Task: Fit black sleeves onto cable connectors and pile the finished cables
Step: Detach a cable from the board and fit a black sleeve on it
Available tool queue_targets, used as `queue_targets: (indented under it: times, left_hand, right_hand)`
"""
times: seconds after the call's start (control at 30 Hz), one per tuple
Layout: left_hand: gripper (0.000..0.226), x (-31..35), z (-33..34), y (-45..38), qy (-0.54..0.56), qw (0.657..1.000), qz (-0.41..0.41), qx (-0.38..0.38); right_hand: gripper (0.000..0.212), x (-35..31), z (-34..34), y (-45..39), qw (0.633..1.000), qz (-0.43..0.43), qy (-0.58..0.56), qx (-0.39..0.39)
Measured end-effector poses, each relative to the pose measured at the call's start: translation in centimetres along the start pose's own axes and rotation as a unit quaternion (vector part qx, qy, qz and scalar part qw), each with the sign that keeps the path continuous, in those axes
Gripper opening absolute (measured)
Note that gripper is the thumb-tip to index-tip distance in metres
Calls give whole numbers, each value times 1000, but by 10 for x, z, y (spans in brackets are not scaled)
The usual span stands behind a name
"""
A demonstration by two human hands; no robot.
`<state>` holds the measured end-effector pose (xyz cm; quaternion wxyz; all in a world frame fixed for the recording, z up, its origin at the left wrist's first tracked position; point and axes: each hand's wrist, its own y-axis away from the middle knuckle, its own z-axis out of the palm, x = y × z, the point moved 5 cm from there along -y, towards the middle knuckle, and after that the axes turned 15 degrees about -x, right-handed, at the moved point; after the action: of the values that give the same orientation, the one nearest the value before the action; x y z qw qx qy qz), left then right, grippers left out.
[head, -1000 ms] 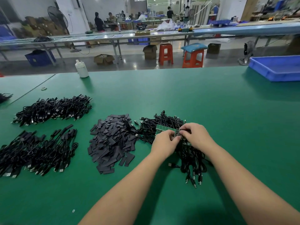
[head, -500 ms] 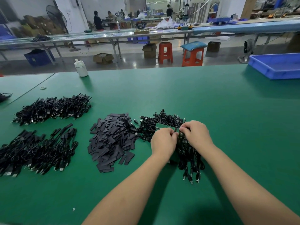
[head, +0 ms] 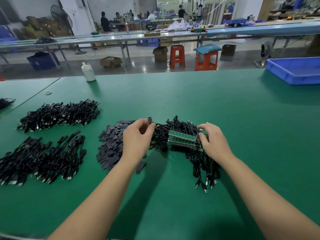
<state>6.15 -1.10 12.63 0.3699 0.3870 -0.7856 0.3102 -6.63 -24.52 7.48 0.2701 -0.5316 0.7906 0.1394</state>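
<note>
Green matting covers the work table [head: 233, 110], and both bare forearms reach over its near edge. Nearest to the person, some cable plugs [head: 205, 185] hang out from a tangle of unfinished black cables [head: 178, 127] that lies in the middle. The left hand [head: 137, 137] pinches one small connector [head: 150, 120] between thumb and fingers and holds it upright, above the right edge of the heap of flat black sleeves [head: 110, 146]. The right hand [head: 212, 141] rests with bent fingers on the right end of a green strip of circuit boards [head: 183, 138] on top of the tangle; I cannot tell if it really grips the strip. To the left, well apart, two piles of finished cables lie, one nearer [head: 39, 160] and one farther [head: 58, 113]. Farther back, a white bottle [head: 88, 72] stands near the table's far edge, and a blue tray [head: 294, 70] sits at the far right corner. Behind the table are orange stools [head: 177, 56], long benches and seated workers.
</note>
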Motion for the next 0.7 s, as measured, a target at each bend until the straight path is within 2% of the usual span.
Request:
queue_targets:
  times: [0.07, 0.17, 0.27, 0.37, 0.47, 0.63, 0.7]
  left_hand:
    - [18, 0, 3, 2, 30, 998, -8, -47]
    - [18, -1, 17, 6, 91, 984, -36, -148]
    - [10, -5, 33, 14, 216, 951, -72, -210]
    - [11, -17, 37, 19, 214, 951, -93, -203]
    - [21, -37, 35, 22, 184, 960, -105, -184]
    - [17, -79, 36, 26, 259, 936, -167, -171]
    - [15, -98, 30, 24, 154, 961, -179, -143]
  right_hand:
    - [27, -18, 6, 3, 997, -22, -77, -14]
    - [27, -50, 34, 11, 970, -34, -221, -96]
    - [27, -73, 65, 19, 962, -62, -231, -132]
    - [15, -76, 87, 22, 932, -41, -324, -156]
    - [14, -68, 103, 22, 923, -7, -354, -148]
    - [19, -64, 124, 23, 891, 58, -427, -142]
    - [22, -62, 135, 25, 854, 99, -478, -179]
